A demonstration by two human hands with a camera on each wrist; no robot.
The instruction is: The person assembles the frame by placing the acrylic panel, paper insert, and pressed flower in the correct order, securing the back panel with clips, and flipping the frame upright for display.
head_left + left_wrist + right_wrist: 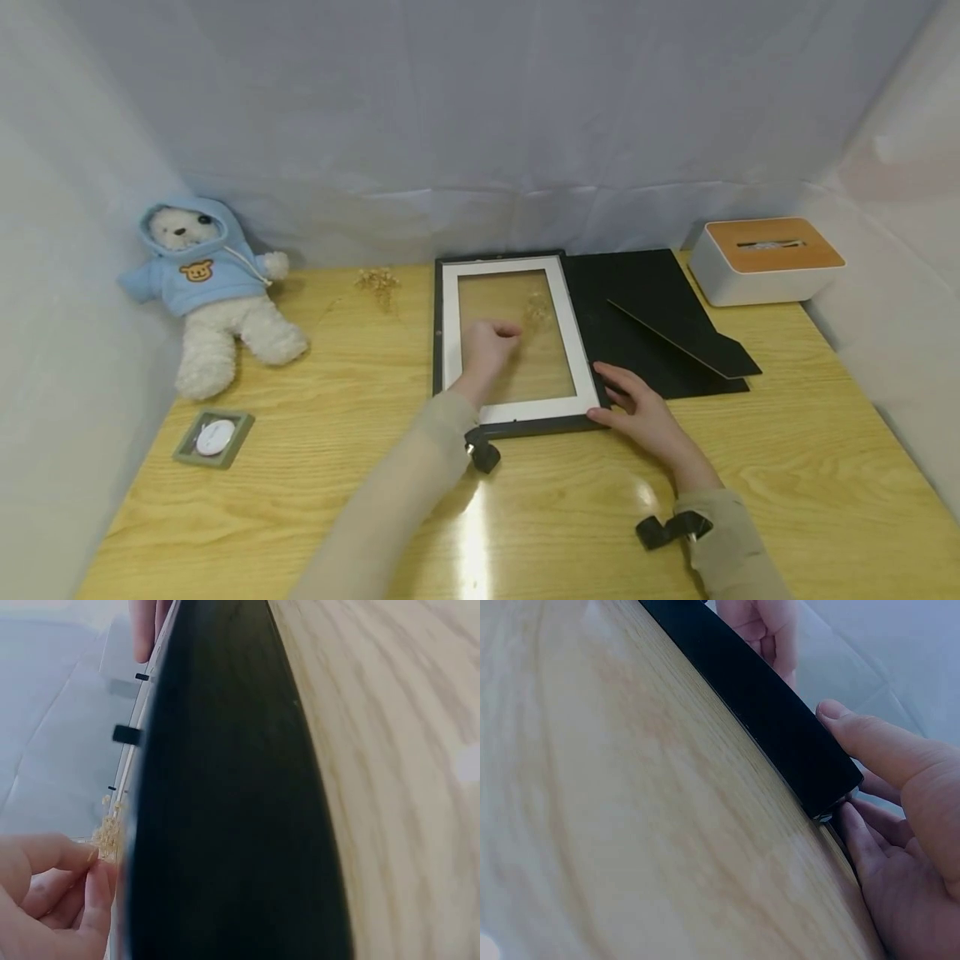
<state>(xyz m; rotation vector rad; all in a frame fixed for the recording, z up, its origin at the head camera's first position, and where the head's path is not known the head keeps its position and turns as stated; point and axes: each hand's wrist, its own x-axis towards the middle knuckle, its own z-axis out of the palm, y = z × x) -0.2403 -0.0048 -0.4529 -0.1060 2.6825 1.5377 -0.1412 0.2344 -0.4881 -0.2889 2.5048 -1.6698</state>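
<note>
Your left hand is pinching the dried sprig, so go super easy and let your right hand, fingers wide, steady the frame.

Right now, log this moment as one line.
left hand: pinches dried flowers over picture frame | right hand: touches frame's near right corner | black board: right of frame

Sprig apparently over frame, bear left

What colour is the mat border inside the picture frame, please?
The mat border is white, showing best in the head view.
</note>
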